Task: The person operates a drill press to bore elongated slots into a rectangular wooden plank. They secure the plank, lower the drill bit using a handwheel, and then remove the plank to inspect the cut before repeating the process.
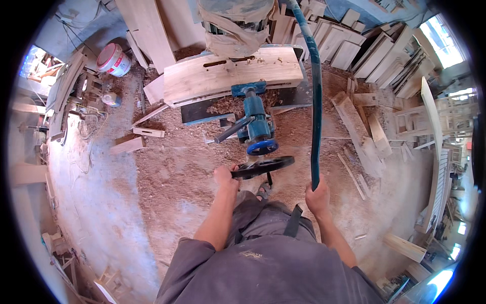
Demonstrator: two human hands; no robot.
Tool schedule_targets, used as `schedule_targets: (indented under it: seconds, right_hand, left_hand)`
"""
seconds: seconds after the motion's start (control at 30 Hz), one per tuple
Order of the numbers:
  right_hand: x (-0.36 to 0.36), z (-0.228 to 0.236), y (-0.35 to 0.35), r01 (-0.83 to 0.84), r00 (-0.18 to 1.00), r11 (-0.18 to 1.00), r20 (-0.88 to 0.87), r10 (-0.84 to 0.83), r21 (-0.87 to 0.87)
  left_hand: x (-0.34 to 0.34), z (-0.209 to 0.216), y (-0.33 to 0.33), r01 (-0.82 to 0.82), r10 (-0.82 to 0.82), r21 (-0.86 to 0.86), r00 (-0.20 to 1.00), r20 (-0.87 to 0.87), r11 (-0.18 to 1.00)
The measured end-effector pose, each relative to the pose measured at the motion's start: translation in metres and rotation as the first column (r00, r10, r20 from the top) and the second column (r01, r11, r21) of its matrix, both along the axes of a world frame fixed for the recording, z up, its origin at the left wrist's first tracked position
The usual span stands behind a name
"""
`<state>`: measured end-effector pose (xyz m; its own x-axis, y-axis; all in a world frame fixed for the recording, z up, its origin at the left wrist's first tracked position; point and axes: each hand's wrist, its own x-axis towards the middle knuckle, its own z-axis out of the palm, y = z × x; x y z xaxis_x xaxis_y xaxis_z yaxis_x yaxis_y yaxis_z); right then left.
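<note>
My left hand (226,176) is closed around the rim of a black handwheel (266,166) in front of my legs. In my right hand (317,196) is the lower end of a long, curved teal lever (316,101), which runs up past the machine's right side. A pale wooden board (230,76) lies across the machine, with a dark slot in its upper face. Against its near side sits a teal screw clamp (255,111), with a small blue handwheel (262,147) at its near end. Above the board hangs a dusty machine head (235,25) wrapped in cloth.
Wood shavings cover the floor (172,177) around me. Offcuts (129,145) lie to the left, near a white and red bucket (114,60). Stacked boards (379,55) lean at the back right, and long timber pieces (357,126) rest on the floor at right.
</note>
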<state>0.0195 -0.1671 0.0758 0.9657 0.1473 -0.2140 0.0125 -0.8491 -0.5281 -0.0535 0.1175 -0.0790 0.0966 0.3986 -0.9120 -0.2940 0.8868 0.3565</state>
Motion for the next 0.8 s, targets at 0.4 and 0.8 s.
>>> schedule_targets:
  seconds: [0.4,0.8]
  right_hand:
    - [0.017,0.02,-0.034,0.026,1.0,1.0,0.016,-0.026,-0.006]
    - [0.02,0.367,-0.023,-0.166,0.911,0.972,0.353,0.215,-0.165]
  left_hand:
    - [-0.031,-0.1,-0.021,0.278,-0.211,-0.14,0.907,0.365,0.95]
    - [-0.018,-0.152,0.001,0.059,0.126,-0.482,0.932,0.341,0.874]
